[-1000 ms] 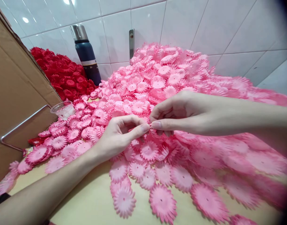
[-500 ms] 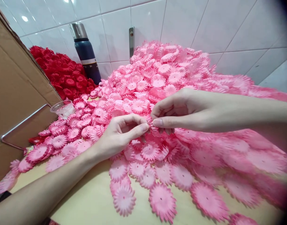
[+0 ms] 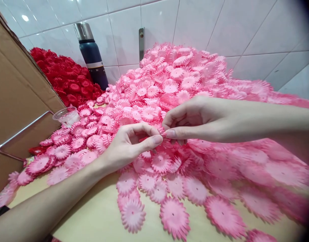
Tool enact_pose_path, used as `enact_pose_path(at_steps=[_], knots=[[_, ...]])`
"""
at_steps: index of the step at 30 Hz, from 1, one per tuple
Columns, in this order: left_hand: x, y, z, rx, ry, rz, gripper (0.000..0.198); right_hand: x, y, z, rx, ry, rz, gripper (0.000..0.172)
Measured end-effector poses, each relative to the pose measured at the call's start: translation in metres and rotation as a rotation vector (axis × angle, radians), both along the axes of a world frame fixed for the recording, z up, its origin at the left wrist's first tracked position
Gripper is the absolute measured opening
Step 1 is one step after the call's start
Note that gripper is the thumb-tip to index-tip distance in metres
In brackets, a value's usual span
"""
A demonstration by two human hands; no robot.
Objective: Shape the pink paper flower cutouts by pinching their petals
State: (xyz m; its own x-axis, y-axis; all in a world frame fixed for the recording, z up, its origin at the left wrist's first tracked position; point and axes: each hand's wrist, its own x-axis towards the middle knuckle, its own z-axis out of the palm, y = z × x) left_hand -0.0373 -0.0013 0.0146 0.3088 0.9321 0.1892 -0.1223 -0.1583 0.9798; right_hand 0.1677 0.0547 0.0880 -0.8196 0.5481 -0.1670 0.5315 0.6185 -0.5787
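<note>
My left hand (image 3: 134, 143) is closed in a pinch, thumb against forefinger, at the centre of the view. From the right, my right hand (image 3: 199, 119) reaches in, its thumb and forefinger also pinched. The two sets of fingertips almost touch, with a small pink flower-petal piece (image 3: 160, 128) between them, mostly hidden by the fingers. Both hands are just above a large heap of pink scalloped petal discs (image 3: 170, 86), many with a small hole in the middle. Several single discs (image 3: 174, 215) lie flat on the pale yellow tabletop (image 3: 93, 215) below the hands.
A dark blue bottle (image 3: 93, 60) with a steel cap stands against the white tiled wall (image 3: 194, 23). Red petal discs (image 3: 66, 77) are piled to its left. A clear plastic cup (image 3: 67, 116) sits near a cardboard box (image 3: 15, 84) and a bent metal rod (image 3: 24, 129).
My left thumb has slid slightly right, closer to my right fingertips. The right hand has barely moved, and the view has shifted a little.
</note>
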Motion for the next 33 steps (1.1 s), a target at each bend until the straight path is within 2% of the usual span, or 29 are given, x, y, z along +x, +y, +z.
enact_pose_path(at_steps=[6,17,33], knots=[[-0.0018,-0.001,-0.0012,-0.043,0.042,0.08,0.017,-0.0017,-0.0069,-0.0006,-0.031,0.023,0.034,0.025],[-0.003,0.0007,-0.0016,0.02,0.028,0.073,0.013,0.0016,-0.0028,-0.0012,0.022,0.038,0.043,0.033],[-0.0041,0.0017,-0.0016,-0.025,0.03,0.07,0.013,0.0041,-0.005,0.0064,0.064,-0.041,0.009,0.034]])
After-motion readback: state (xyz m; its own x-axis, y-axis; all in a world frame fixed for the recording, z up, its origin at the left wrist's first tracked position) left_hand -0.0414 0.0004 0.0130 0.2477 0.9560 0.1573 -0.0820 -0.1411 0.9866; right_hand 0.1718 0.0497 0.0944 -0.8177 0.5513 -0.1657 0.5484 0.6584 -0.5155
